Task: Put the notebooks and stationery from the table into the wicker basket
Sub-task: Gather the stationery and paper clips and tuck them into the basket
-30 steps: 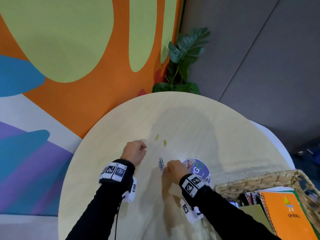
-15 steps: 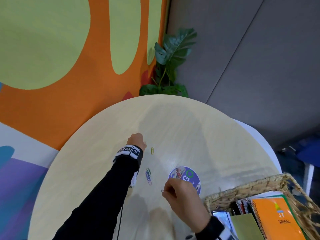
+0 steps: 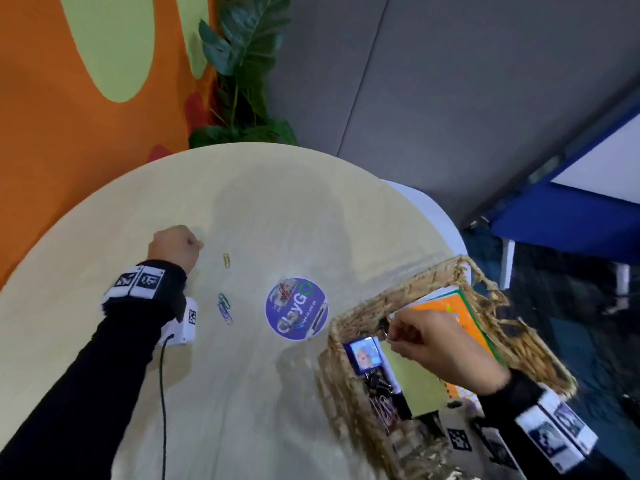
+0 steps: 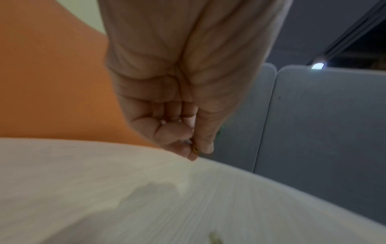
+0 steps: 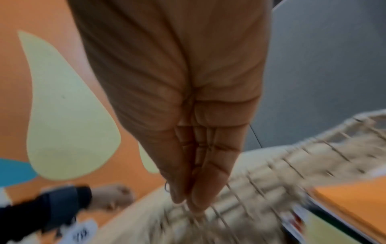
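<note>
Over the wicker basket [image 3: 363, 306] my right hand [image 3: 391, 336] pinches a small silver paper clip [image 3: 388, 338] between thumb and fingertips; in the right wrist view the hand [image 5: 185, 201] hangs just above the basket's weave [image 5: 292, 161]. My left hand [image 3: 197, 244] is curled low over the table [image 3: 311, 209], and the left wrist view shows it [image 4: 196, 151] pinching a yellow paper clip [image 4: 195, 148]. Another yellow clip [image 3: 227, 260] and a small heap of blue and green clips [image 3: 224, 308] lie on the table to its right.
In the basket lie an orange spiral notebook [image 3: 460, 313], a pale green pad [image 3: 412, 379], a small blue picture card [image 3: 363, 353] and black binder clips [image 3: 377, 386]. A round purple sticker [image 3: 296, 309] sits between clips and basket. A potted plant [image 3: 242, 81] stands behind the table.
My right hand lifted a clip off the table and carried it right, over the basket. My left hand took one of the two yellow clips and stays low by the other.
</note>
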`<state>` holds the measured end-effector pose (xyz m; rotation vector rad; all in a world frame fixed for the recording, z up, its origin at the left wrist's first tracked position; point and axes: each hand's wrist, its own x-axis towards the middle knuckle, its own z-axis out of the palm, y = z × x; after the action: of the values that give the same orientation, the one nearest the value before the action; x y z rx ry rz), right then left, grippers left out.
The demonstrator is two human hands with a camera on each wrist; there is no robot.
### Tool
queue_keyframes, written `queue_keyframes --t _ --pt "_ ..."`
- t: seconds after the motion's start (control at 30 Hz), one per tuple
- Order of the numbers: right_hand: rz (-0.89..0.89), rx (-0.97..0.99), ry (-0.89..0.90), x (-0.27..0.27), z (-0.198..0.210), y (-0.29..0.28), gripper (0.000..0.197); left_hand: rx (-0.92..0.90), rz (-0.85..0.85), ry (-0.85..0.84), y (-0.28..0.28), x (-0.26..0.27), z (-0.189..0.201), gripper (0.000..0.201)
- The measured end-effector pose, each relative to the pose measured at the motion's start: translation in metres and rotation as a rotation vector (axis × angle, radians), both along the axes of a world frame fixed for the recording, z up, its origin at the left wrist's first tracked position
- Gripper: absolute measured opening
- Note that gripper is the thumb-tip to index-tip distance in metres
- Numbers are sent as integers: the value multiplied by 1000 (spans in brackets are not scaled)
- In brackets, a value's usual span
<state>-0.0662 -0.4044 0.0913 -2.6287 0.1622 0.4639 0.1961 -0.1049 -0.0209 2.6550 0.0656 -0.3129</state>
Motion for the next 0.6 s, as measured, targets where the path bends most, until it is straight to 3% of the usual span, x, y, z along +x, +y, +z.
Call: queue_keyframes --t 0.1,0.27,0.4,0.5,0.6 --pt "138 -87 206 -16 -27 -4 10 -126 -49 -50 2 -26 35 19" --pt "376 -261 501 -20 -64 15 19 -274 -188 -71 -12 -104 90 13" --pt "431 -407 547 -20 -69 33 18 -311 -294 -37 -26 -174 110 9" --pt "411 -441 535 -20 -69 39 5 -321 -369 44 -39 -211 106 8" --pt "407 -449 535 -22 -60 37 10 -286 -466 84 -61 -237 99 10"
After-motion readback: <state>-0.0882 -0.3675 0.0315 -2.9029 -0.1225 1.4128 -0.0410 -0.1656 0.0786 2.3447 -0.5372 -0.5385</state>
